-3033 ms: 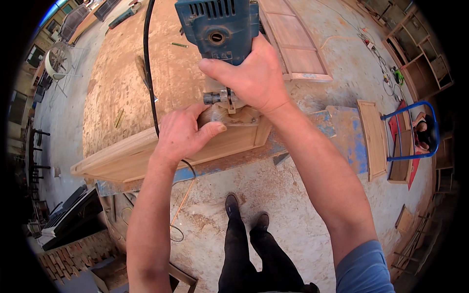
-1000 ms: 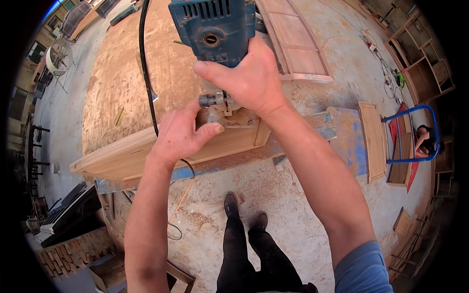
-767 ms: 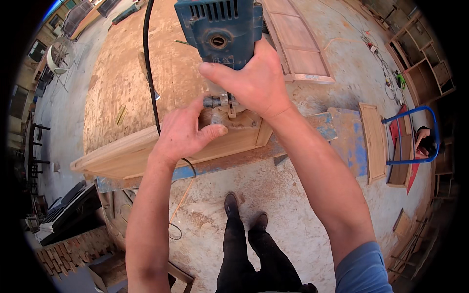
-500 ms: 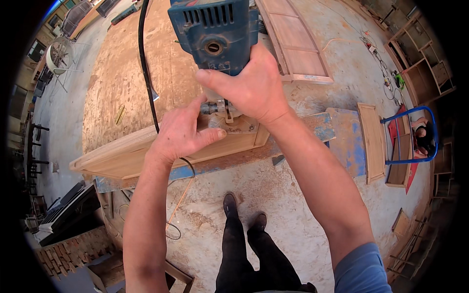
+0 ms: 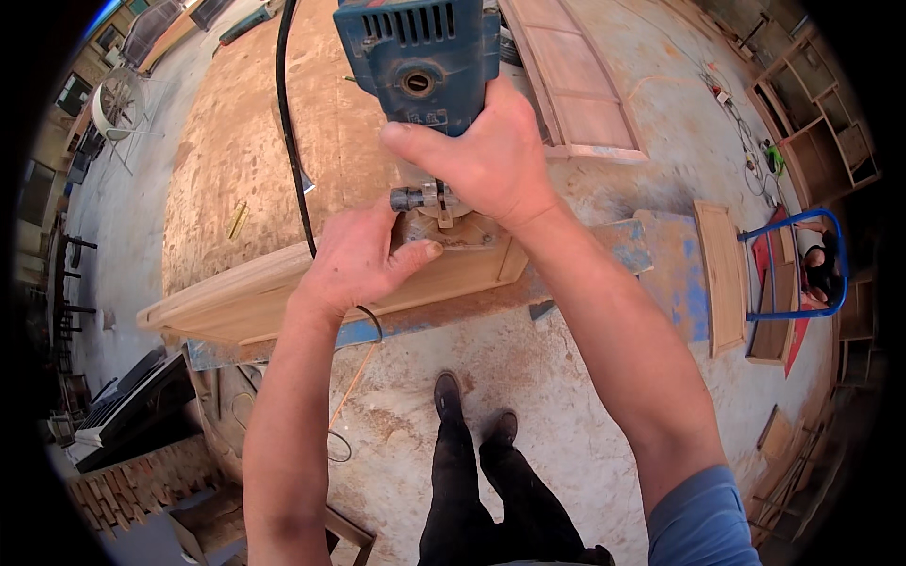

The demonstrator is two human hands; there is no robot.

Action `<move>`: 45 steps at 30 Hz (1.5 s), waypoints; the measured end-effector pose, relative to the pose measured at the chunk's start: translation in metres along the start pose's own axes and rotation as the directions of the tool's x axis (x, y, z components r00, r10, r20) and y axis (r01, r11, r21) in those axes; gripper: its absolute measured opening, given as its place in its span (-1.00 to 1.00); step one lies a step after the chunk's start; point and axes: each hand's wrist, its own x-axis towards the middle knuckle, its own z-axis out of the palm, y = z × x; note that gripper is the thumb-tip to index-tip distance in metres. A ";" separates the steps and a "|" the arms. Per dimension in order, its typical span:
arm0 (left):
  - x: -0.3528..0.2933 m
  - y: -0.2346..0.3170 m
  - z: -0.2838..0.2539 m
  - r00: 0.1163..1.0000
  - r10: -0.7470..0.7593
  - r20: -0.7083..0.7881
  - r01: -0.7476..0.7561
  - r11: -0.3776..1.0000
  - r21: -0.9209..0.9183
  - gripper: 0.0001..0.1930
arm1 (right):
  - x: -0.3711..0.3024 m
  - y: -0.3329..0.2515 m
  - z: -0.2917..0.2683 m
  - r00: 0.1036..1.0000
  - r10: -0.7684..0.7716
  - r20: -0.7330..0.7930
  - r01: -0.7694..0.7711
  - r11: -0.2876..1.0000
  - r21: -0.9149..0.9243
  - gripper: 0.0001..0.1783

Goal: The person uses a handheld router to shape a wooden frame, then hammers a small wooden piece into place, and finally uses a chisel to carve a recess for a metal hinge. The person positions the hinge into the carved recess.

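Note:
My right hand (image 5: 491, 165) is wrapped around the body of a blue corded router (image 5: 415, 71), which stands upright on the top edge of a wooden panel (image 5: 396, 283). A clear base plate (image 5: 472, 234) and a black side knob (image 5: 407, 199) show under the motor. Just left of the base, my left hand (image 5: 363, 255) grips over the panel's top edge. Its thumb reaches toward the base plate's near corner, and its other fingers are mostly hidden behind the edge. A black cord (image 5: 286, 113) passes behind my left hand. The cutting bit cannot be seen.
The panel lies along a worktable (image 5: 255, 151) with a blue-edged front board (image 5: 623, 247). A framed door panel (image 5: 580, 85) lies beyond on the right. Farther right are a narrow wooden panel (image 5: 719, 278) and a blue-handled cart (image 5: 835, 255). A cable loop (image 5: 340, 447) hangs near my left forearm.
The index finger of my left hand has drawn slightly back from the side knob, which shows more fully. The router's body sits slightly farther right in view; both hands keep their places.

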 end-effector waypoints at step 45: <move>0.002 -0.005 0.009 0.987 0.049 -0.152 -0.058 0.997 -0.055 -0.22 | 0.004 0.010 -0.004 0.996 -0.084 -0.012 0.084 0.996 0.000 -0.39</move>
